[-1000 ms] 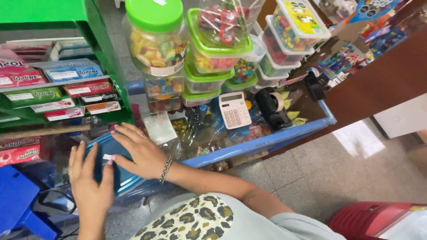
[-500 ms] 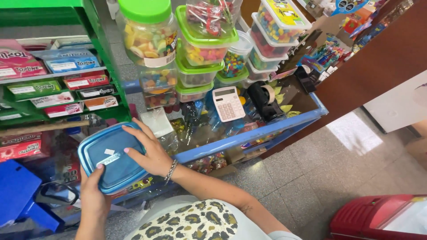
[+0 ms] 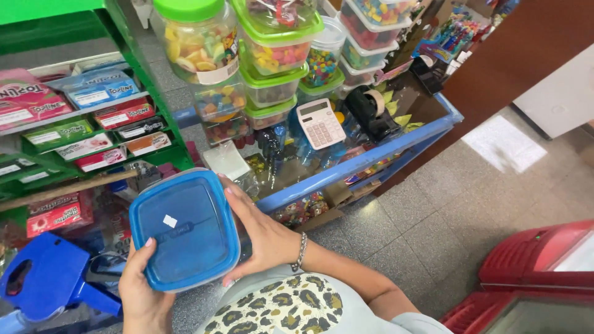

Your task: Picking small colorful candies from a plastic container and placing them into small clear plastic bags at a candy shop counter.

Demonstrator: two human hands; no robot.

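From the head camera, a blue-lidded container (image 3: 184, 229) sat lid-up between both hands, in front of the glass worktop (image 3: 359, 162). The left hand (image 3: 143, 294) cupped its near lower edge; the right hand (image 3: 263, 238) clasped its right side, fingers (image 3: 238, 207) spread along the rim. Its long axis ran away from the body. The contents stayed hidden under the lid, and the left palm was cut off below.

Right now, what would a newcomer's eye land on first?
The blue-lidded container at lower left, held between the left hand and right hand. Behind it, stacked green-lidded candy tubs crowd the glass counter, with a white calculator beside them.
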